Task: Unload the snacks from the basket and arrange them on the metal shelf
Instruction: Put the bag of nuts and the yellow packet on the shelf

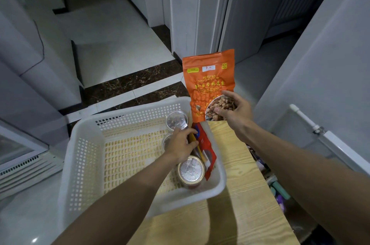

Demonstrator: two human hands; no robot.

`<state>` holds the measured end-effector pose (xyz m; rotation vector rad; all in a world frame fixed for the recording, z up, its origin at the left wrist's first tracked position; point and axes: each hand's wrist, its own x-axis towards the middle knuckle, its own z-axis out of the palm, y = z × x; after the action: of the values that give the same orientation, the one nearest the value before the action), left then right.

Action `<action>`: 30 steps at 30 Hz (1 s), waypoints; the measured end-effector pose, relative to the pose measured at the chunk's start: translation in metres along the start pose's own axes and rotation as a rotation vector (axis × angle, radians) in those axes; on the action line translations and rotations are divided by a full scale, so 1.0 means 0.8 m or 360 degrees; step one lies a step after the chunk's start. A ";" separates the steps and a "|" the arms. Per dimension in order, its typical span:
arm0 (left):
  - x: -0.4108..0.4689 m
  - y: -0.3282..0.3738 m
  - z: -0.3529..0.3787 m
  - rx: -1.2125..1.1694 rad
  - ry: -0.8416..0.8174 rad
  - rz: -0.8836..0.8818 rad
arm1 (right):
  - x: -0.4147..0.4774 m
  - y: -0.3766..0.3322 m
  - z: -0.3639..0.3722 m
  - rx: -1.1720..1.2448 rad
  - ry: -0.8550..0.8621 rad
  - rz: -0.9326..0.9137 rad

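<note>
Sitting inside the basket are tin, jars, packets.

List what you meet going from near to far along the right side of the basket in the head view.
Foil-topped can → left hand, pinching a yellow packet → clear-lidded jar → orange peanut bag, held up by the right hand.
</note>
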<state>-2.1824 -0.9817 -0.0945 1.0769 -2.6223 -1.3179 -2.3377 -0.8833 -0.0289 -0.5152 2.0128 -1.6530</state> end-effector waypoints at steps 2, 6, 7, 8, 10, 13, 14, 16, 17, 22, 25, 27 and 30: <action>0.001 0.005 0.002 0.0118 -0.0044 -0.0001 | 0.001 0.000 -0.001 0.0021 -0.0021 0.0013; 0.003 0.019 0.010 0.0336 0.0013 -0.0066 | 0.002 0.001 -0.001 0.0053 -0.0042 0.0042; 0.001 0.022 0.012 0.0373 0.0063 -0.0097 | 0.001 0.001 -0.001 0.0057 -0.0047 0.0044; -0.001 0.023 0.014 0.0372 0.0126 -0.0127 | 0.000 0.001 -0.001 0.0057 -0.0049 0.0045; -0.003 0.018 0.017 0.0252 0.0241 -0.0202 | -0.002 0.000 -0.003 0.0061 -0.0051 0.0048; -0.008 0.012 0.010 -0.0078 0.0484 -0.0318 | -0.006 -0.006 -0.004 0.0055 -0.0045 0.0047; -0.012 0.011 0.005 -0.0197 0.0556 -0.0332 | -0.008 -0.009 -0.005 0.0058 -0.0040 0.0047; -0.019 0.010 -0.007 -0.0420 0.0657 -0.0343 | -0.015 -0.015 -0.005 0.0063 -0.0033 0.0050; -0.023 0.010 -0.013 -0.0543 0.0692 -0.0347 | -0.019 -0.019 -0.005 0.0067 -0.0033 0.0048; -0.052 0.002 -0.052 -0.1033 0.0783 -0.0349 | -0.049 -0.043 -0.008 0.0059 -0.0035 -0.0019; -0.087 0.001 -0.074 -0.1202 0.0798 -0.0296 | -0.078 -0.062 -0.009 0.0073 -0.0050 -0.0059; -0.112 -0.003 -0.086 -0.1277 0.0783 -0.0258 | -0.101 -0.074 -0.009 0.0088 -0.0058 -0.0060; -0.151 -0.008 -0.098 -0.1344 0.0761 -0.0236 | -0.142 -0.088 -0.003 0.0161 -0.0058 -0.0037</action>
<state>-2.0629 -0.9692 -0.0152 1.2080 -1.4338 -1.6737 -2.2480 -0.8308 0.0550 -0.5306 1.8927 -1.7365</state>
